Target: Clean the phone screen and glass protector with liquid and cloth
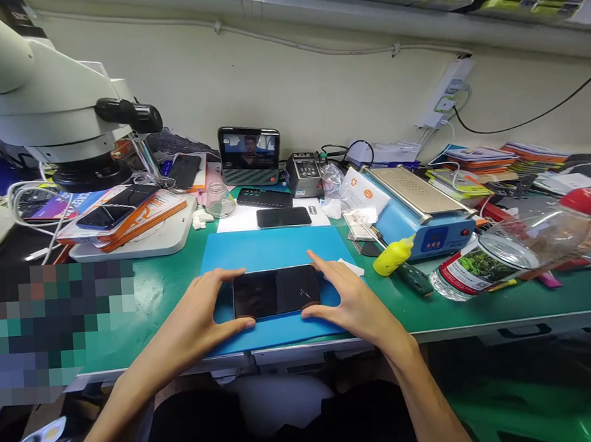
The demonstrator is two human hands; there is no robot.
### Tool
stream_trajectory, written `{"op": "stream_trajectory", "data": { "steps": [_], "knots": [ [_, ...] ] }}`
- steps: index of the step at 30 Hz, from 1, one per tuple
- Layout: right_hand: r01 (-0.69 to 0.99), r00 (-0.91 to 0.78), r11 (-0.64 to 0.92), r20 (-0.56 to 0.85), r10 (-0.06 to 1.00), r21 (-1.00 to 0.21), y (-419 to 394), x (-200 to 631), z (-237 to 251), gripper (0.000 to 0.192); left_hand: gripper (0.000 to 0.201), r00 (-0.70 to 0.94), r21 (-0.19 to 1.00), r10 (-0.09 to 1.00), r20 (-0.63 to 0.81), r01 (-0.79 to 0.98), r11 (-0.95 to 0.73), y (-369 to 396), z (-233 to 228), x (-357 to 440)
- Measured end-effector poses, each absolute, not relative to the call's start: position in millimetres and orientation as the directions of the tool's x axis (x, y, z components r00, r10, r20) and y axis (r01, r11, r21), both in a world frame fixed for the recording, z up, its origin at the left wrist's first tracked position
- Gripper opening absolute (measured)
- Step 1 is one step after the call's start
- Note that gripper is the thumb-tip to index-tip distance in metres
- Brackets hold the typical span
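A smartphone (270, 293) with a dark screen lies sideways over the blue mat (271, 244). My left hand (208, 306) grips its left end, thumb along the near edge and fingers at the far edge. At the other end, my right hand (347, 296) holds it with the thumb on the near corner and a finger extended past the far corner. A pale streak, a reflection or a mark, shows on the screen's right part. Just beyond the mat lies another dark phone (284, 217).
On the left, a microscope (79, 121) overhangs stacked phone boxes. A small screen device (250, 155) plays video at the back. To the right are a yellow bottle (394, 256), a blue heating-plate machine (420, 223), a green-handled tool (414, 280) and a large clear bottle (483, 266) lying down.
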State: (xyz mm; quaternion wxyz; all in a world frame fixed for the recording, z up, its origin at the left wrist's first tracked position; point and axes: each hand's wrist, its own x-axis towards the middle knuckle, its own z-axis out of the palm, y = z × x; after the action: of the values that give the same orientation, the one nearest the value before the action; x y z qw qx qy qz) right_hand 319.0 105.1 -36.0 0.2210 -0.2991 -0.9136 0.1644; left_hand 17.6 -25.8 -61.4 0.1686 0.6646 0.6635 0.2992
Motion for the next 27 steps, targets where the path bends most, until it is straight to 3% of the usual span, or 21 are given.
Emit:
{"op": "stream_trajectory", "data": {
  "steps": [9,14,18,23,27],
  "knots": [
    [0.471,-0.751,0.784,0.283,0.597,-0.404,109.6,315.7,-32.2,0.071,0.057,-0.021,0.520,0.967,0.255,0.846,-0.118,-24.0,-52.6,20.9],
    [0.476,-0.763,0.783,0.256,0.594,-0.400,114.3,314.3,-33.9,0.069,0.063,0.055,0.453,0.970,0.237,0.877,-0.160,-23.9,-50.2,18.3],
    [0.488,-0.761,0.788,0.258,0.594,-0.375,114.3,314.1,-34.8,0.077,0.079,0.100,0.509,0.980,0.171,0.843,-0.175,-25.8,-41.5,17.0],
    [0.469,-0.779,0.816,0.277,0.563,-0.339,112.7,313.3,-33.0,0.065,0.058,0.110,0.551,0.985,0.137,0.818,-0.167,-25.3,-35.8,17.7],
    [0.458,-0.792,0.842,0.299,0.532,-0.286,112.4,312.9,-32.9,0.066,0.057,0.095,0.561,0.985,0.146,0.812,-0.162,-24.4,-37.9,17.9]
  ]
}}
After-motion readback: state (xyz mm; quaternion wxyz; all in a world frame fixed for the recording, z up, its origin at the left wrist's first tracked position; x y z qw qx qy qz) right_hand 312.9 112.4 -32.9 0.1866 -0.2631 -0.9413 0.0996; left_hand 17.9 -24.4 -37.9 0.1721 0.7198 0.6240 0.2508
